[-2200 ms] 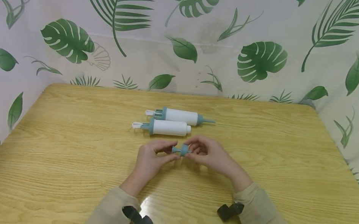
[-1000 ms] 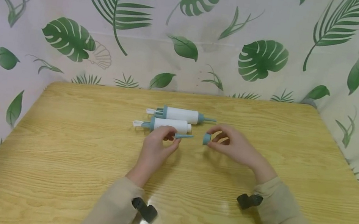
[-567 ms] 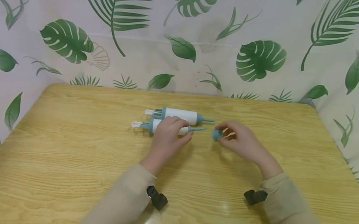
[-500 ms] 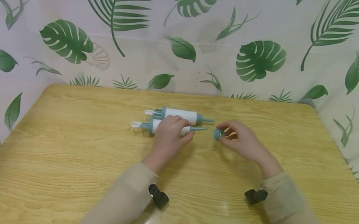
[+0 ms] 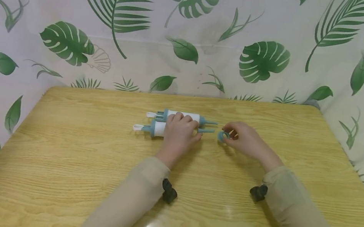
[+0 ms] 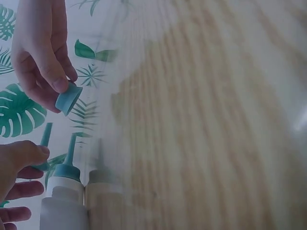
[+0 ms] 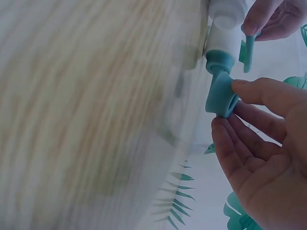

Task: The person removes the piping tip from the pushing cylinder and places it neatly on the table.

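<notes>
while in right hand (image 5: 245, 139), teal ring (image 7: 219, 96) well inside table edge (image 5: 267, 105)

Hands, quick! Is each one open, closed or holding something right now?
Left hand: holding, pinches the blue-green nozzle.
Right hand: holding, pinches the blue-green collar.

Teal ring (image 5: 220, 136) and nozzle (image 5: 206, 131) match teal collars (image 5: 153, 129) on white barrels (image 5: 159, 129); yellow wood grain marks the tabletop (image 5: 58, 150), green leaves pattern a whitish backdrop (image 5: 132, 66), sleeves (image 5: 132, 195) are beige.
</notes>
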Available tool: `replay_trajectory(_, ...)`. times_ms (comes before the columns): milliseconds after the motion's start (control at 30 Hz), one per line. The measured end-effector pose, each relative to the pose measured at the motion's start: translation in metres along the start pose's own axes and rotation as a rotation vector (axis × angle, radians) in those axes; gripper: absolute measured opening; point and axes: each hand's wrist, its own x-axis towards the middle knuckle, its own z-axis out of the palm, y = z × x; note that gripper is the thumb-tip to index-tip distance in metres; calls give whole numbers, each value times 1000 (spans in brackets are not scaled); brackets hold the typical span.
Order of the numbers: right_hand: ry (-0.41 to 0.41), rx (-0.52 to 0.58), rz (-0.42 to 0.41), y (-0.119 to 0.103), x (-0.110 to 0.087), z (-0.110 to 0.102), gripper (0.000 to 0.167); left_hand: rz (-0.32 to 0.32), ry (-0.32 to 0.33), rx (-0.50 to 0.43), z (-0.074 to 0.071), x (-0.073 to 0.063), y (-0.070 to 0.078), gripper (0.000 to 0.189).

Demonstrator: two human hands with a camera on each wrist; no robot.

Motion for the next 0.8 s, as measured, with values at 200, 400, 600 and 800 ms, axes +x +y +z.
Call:
replay_trajectory(200, -23, -11, -3, 2, 7, 2, 29, -9, -80, 43, 5, 6, 4, 23)
replay_trajectory(400, -30, -22, -15, 2, 10, 4, 28, -6, -130, 92, 8, 9, 6, 21)
replay_trajectory(600, -43, -42, -13, 5, 12, 7, 27, 15, -170, 133, 10, 11, 9, 23)
replay_trajectory(800, -67, -20, 8, 4, 12, 7, 29, 20, -166, 145, 13, 11, 8, 27)
